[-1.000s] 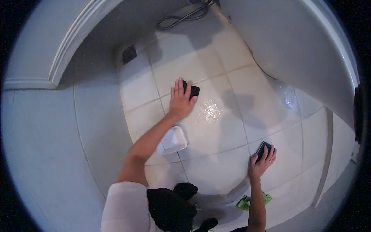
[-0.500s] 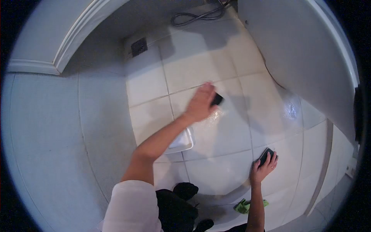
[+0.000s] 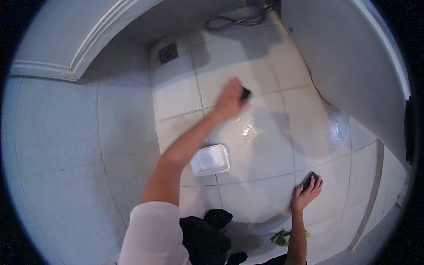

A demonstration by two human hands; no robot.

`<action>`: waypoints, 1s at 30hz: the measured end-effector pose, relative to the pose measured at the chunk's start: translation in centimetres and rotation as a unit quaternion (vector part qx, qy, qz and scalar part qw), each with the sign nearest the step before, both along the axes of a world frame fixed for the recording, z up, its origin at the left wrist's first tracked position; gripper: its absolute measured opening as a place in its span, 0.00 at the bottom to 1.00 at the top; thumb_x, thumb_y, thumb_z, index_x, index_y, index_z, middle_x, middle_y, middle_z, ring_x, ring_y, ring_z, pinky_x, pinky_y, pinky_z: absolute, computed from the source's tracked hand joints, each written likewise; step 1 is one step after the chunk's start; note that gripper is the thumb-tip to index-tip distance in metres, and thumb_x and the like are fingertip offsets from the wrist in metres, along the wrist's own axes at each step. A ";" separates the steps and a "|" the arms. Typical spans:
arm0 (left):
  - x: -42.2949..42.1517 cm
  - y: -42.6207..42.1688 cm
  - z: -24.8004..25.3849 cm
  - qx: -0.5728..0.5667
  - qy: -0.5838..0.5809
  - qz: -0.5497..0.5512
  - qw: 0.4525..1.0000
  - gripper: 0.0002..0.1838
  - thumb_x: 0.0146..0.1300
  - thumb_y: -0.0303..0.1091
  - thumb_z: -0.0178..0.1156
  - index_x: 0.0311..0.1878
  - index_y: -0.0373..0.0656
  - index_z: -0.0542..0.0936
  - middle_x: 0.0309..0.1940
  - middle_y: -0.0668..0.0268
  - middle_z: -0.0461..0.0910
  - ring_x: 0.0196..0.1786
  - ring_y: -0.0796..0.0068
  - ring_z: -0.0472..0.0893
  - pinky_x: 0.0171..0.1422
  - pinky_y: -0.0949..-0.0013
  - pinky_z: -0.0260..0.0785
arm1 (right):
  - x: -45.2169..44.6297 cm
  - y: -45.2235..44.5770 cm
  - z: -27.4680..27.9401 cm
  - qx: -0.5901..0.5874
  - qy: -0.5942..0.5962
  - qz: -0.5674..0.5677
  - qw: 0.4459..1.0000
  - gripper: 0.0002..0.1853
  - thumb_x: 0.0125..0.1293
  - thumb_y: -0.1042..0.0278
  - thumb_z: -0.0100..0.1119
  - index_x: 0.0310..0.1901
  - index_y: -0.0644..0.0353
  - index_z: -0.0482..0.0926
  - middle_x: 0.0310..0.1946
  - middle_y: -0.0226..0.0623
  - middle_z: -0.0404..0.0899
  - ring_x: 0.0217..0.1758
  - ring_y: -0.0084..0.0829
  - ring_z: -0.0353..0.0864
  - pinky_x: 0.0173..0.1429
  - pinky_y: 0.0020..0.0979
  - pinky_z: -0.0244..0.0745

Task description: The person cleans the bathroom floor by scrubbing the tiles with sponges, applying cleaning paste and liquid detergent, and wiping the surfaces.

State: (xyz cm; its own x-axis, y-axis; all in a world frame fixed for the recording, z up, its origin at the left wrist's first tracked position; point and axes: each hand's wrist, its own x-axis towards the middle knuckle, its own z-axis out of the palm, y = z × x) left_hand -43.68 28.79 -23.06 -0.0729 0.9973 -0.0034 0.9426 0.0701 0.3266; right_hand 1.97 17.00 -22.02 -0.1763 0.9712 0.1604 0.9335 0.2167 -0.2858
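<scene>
My left hand (image 3: 229, 99) presses a black pad (image 3: 246, 93) on the tiled floor, and motion blurs its fingers. Just below and right of it the tiles look wet and shiny. My right hand (image 3: 308, 194) is wrapped over a dark flat block (image 3: 310, 181) at the lower right, resting on the floor. A white rectangular tray (image 3: 225, 159) sits under and beside my left forearm. A green cloth (image 3: 281, 237) lies partly behind my right forearm.
A floor drain (image 3: 168, 53) is at the upper left, and a grey hose (image 3: 236, 21) lies looped at the top. A large pale panel (image 3: 353, 66) stands at the right. My dark shoes are at the bottom.
My left hand has moved right and then up with the black pad. The camera view has shifted, and the white tray shows more fully. My right hand stays on the dark block.
</scene>
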 end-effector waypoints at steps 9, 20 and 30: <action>-24.1 -10.9 -0.6 -0.091 0.114 0.319 0.936 0.30 0.71 0.42 0.43 0.67 0.27 0.58 0.70 0.42 0.55 0.73 0.46 0.53 0.76 0.55 0.48 | 1.2 0.1 -1.3 0.023 0.009 0.014 1.000 0.26 0.68 0.55 0.42 0.64 0.56 0.64 0.70 0.49 0.56 0.72 0.58 0.52 0.72 0.58 0.43; -20.6 -20.8 -2.6 -0.107 0.093 0.266 0.953 0.30 0.71 0.39 0.41 0.71 0.32 0.53 0.74 0.46 0.46 0.75 0.47 0.49 0.77 0.55 0.46 | 1.0 0.1 -0.7 0.030 -0.004 0.013 0.999 0.26 0.67 0.57 0.41 0.65 0.58 0.63 0.70 0.50 0.57 0.71 0.59 0.53 0.71 0.58 0.47; -9.7 -22.4 2.4 -0.158 -0.032 0.312 0.936 0.34 0.70 0.42 0.43 0.68 0.22 0.51 0.69 0.32 0.46 0.74 0.37 0.46 0.78 0.52 0.41 | 0.4 0.2 -0.5 0.019 0.003 -0.003 1.000 0.26 0.65 0.59 0.45 0.65 0.58 0.64 0.70 0.47 0.57 0.72 0.55 0.52 0.72 0.56 0.46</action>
State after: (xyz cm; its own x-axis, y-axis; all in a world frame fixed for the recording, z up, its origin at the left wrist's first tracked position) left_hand -53.36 6.37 -20.62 -0.6313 0.7085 -0.3155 0.6642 0.7039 0.2518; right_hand 2.41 17.23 -22.54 -0.1703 0.9654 0.1976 0.9328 0.2226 -0.2835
